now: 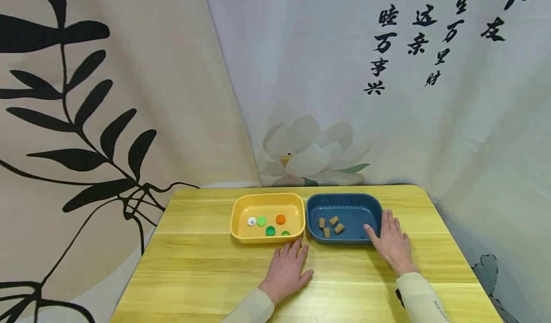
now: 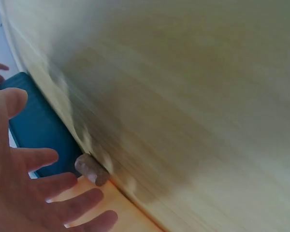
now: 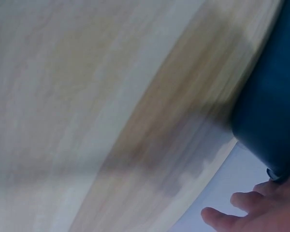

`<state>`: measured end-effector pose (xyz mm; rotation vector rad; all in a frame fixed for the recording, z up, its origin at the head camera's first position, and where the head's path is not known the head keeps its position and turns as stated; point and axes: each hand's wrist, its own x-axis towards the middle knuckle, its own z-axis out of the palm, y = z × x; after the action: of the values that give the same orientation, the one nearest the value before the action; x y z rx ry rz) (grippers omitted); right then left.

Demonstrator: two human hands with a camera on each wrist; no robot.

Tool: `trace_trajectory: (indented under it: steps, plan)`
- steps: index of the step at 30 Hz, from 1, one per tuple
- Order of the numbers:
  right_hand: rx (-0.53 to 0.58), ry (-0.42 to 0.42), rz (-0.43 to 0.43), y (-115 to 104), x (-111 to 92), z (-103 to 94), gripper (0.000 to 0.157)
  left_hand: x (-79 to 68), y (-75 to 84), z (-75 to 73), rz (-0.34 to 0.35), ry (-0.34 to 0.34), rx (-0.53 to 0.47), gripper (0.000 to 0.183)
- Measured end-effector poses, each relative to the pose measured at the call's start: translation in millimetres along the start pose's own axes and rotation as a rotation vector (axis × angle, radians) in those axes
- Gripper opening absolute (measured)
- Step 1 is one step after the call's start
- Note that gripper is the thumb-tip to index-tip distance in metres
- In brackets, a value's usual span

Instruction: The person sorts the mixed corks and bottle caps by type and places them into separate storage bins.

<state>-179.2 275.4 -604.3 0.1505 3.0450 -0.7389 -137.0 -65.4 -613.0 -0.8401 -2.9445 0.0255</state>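
Observation:
My left hand (image 1: 286, 271) hovers by the front right corner of a yellow tray (image 1: 267, 198), fingers spread. In the left wrist view, a cork (image 2: 92, 169) shows just beyond its fingertips, beside the yellow tray; whether they touch it I cannot tell. I cannot make out this cork in the head view. My right hand (image 1: 393, 246) is at the right end of a blue tray (image 1: 344, 199), thumb over its inside and fingers outside the wall, extended and apart. Several short corks (image 1: 334, 221) lie in the blue tray. The yellow tray holds several bottle caps, including an orange cap (image 1: 281, 219).
Both trays stand side by side at the back of a wooden table (image 1: 193, 265). A printed cloth (image 1: 318, 98) with a flower and writing hangs behind, and a cloth with dark leaves (image 1: 88, 160) hangs on the left.

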Motion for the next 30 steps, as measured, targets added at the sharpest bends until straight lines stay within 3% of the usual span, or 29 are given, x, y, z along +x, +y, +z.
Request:
trace_trajectory:
  steps: [7,14,21,23,27,30]
  plan:
    - [0.000,0.001,0.002,-1,1,0.8,0.104,2.0,-0.2,0.9,0.000,0.001,0.007,0.069]
    - [-0.001,-0.004,0.004,-1,1,0.4,0.104,-4.2,1.7,-1.3,0.109,0.012,-0.040,0.061]
    - [0.006,-0.001,-0.001,-1,0,-0.4,0.103,-8.0,0.4,-4.7,0.150,0.104,-0.059,0.044]
    - [0.007,0.000,-0.002,-1,0,-0.7,0.103,-7.0,-1.8,-3.9,0.137,0.089,-0.046,0.052]
    - [0.005,-0.001,-0.003,-1,0,-0.4,0.103,-3.5,-7.1,1.1,0.116,-0.009,-0.032,0.074]
    - [0.001,-0.002,-0.005,-1,0,0.2,0.104,-1.3,-10.5,3.3,0.133,-0.063,-0.053,0.077]
